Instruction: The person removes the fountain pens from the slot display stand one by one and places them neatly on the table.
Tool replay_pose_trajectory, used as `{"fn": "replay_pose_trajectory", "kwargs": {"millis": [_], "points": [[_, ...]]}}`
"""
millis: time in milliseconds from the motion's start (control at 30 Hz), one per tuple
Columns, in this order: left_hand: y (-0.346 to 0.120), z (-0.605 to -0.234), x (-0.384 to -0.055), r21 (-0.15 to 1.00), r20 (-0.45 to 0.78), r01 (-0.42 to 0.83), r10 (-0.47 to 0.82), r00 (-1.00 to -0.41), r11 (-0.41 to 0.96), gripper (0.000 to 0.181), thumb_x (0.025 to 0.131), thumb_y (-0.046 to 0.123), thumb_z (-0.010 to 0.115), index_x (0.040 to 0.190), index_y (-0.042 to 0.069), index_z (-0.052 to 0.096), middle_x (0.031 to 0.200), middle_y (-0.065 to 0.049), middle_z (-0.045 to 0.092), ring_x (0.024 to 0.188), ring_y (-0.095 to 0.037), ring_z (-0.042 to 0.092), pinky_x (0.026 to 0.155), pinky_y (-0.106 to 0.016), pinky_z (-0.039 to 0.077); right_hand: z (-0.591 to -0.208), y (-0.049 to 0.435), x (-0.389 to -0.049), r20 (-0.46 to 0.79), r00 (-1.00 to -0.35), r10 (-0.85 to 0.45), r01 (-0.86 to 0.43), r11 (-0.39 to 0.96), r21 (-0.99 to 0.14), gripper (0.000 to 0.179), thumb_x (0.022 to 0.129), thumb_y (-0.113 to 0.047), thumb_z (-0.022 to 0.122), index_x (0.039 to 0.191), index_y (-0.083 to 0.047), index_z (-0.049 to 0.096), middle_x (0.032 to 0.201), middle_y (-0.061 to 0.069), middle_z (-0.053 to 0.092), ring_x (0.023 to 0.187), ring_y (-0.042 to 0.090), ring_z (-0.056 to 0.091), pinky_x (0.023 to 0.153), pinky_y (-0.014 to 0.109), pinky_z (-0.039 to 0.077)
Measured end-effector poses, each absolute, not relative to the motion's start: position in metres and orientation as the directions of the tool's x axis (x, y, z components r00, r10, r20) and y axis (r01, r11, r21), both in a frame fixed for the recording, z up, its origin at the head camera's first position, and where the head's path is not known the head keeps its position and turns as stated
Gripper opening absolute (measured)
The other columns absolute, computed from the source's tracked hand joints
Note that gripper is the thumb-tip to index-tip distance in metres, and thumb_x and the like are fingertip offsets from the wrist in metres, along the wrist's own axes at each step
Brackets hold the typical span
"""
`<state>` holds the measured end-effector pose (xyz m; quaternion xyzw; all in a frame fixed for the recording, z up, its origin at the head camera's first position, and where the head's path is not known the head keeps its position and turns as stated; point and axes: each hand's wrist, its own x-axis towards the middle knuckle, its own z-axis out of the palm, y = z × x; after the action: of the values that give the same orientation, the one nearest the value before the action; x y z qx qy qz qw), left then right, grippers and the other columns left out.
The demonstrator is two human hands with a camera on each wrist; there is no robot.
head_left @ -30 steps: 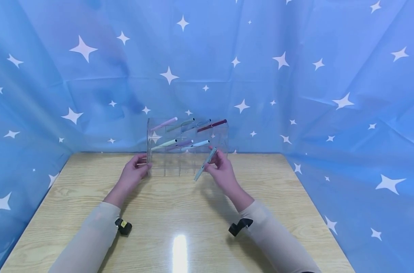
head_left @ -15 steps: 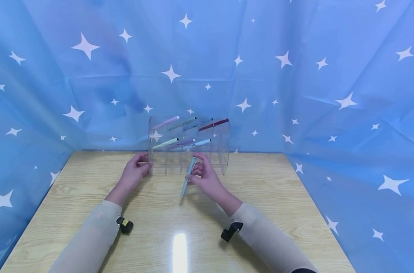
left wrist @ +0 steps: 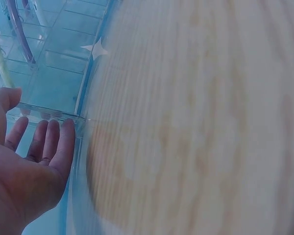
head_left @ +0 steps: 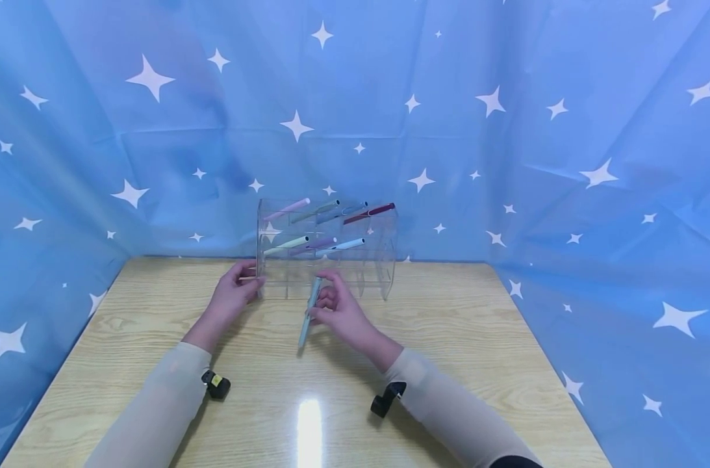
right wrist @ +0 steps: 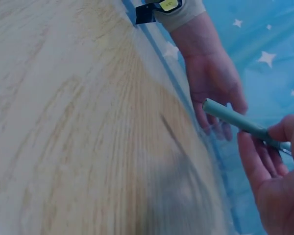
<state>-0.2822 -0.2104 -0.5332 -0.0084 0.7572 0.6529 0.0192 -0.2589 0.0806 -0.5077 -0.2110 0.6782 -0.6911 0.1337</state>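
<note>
A clear acrylic pen rack (head_left: pixel 384 260) with tiered slots stands at the back of the table. My left hand (head_left: pixel 232 289) holds its left end, thumb and fingers on either side of the end panel; in the left wrist view the left hand (left wrist: pixel 34 166) has its fingers only slightly bent. In front of the rack's middle, my right hand (head_left: pixel 343 312) pinches a teal pen (head_left: pixel 309 315), slanted with its lower end toward me. The right wrist view shows the pen (right wrist: pixel 235 117) between thumb and fingers of the right hand (right wrist: pixel 279 181).
Several pens lie slanted in the rack. The upper tier has a pink pen (head_left: pixel 290 208), a green one, a blue one and a dark red pen (head_left: pixel 369 213). Lower are a light green pen (head_left: pixel 287 246), purple and light blue ones. A starry blue cloth (head_left: pixel 355 97) surrounds the wooden table (head_left: pixel 448 338).
My right hand has carried the teal pen left and toward me, from the rack's right front to before its middle. The left hand stays at the rack's left end.
</note>
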Motion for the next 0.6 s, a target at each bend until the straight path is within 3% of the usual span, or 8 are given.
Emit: {"fn": "replay_pose_trajectory", "kwargs": {"millis": [300, 600], "points": [[-0.209, -0.532, -0.28, 0.99, -0.034, -0.033, 0.006, -0.999, 0.14, 0.059, 0.113, 0.015, 0.064, 0.167, 0.003, 0.042, 0.155, -0.028, 0.05, 0.133, -0.035, 0.058, 0.102, -0.031, 0.061, -0.516, 0.072, -0.259, 0.042, -0.853, -0.52, -0.044, -0.008, -0.999, 0.08, 0.094, 0.016, 0.074, 0.16, -0.015, 0.041, 0.109, 0.014, 0.067, 0.098, 0.023, 0.072, 0.093, 0.043, 0.067], [-0.209, -0.531, -0.279, 0.991, -0.029, -0.027, 0.011, -1.0, 0.129, 0.06, 0.113, 0.016, 0.065, 0.167, 0.004, 0.042, 0.155, -0.028, 0.05, 0.134, -0.035, 0.058, 0.102, -0.032, 0.061, -0.527, 0.057, -0.262, 0.023, -0.823, -0.568, -0.062, 0.05, -0.997, 0.074, 0.097, 0.014, 0.072, 0.158, -0.01, 0.04, 0.105, 0.01, 0.07, 0.093, 0.02, 0.072, 0.087, 0.036, 0.066]]}}
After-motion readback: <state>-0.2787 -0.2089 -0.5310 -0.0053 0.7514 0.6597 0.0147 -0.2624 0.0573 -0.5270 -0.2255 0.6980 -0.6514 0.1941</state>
